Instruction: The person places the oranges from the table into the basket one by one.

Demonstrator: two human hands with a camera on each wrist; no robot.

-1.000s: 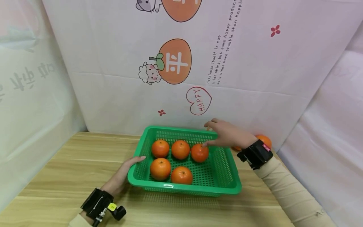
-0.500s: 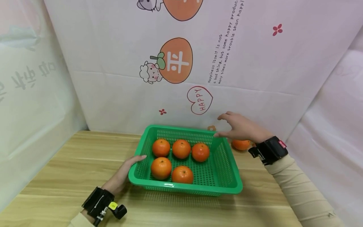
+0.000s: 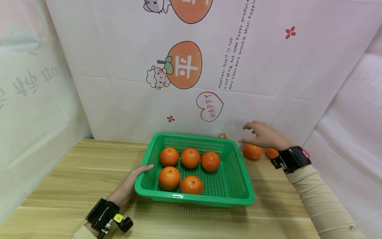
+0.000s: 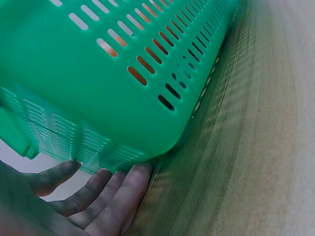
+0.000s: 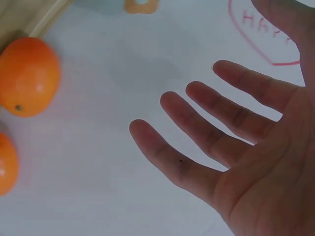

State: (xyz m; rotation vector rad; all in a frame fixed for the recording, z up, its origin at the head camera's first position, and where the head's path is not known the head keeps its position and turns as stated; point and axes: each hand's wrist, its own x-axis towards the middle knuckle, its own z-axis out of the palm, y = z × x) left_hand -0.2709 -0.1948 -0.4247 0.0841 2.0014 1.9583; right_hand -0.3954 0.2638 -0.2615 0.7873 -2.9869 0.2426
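Observation:
A green plastic basket (image 3: 195, 199) stands on the table with several oranges (image 3: 190, 158) inside. At its left end my left hand (image 3: 131, 181) holds it, thumb over the rim. In the left wrist view the fingers (image 4: 120, 196) of that hand lie against the outer wall, low near the tabletop. My right hand (image 3: 264, 135) is raised beyond the basket's right end, fingers spread and nothing in them. Just below it, an orange (image 3: 253, 151) sits on the table, and a second orange (image 3: 272, 153) shows partly behind the wrist. Both appear at the left of the right wrist view.
A wooden table (image 3: 68, 186) carries everything. Behind it hangs a white printed cloth (image 3: 119, 109) with fruit drawings and lettering, and further white cloth (image 3: 352, 132) closes the right side. Each wrist wears a black camera strap (image 3: 292, 159).
My right hand has moved right, from over the basket to above the oranges outside it, bringing those two into view. The left hand and basket have stayed in place.

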